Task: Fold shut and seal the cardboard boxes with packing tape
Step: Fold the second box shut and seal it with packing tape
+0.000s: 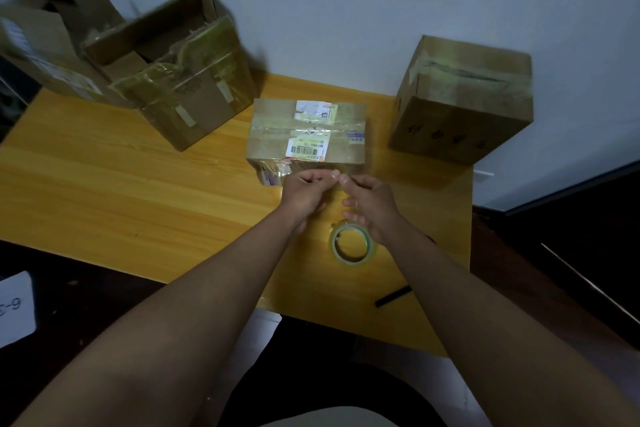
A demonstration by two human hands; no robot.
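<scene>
Pinching something thin between thumb and forefinger, your left hand (304, 191) and right hand (369, 199) meet tip to tip just in front of the small box (306, 135) at mid-table; it looks like clear tape, though the strip itself barely shows. The tape roll (351, 245) lies flat on the table (138, 191) under your right wrist. Keep that strip taut and level, centre it over the near edge, then press down from the middle outward.
</scene>
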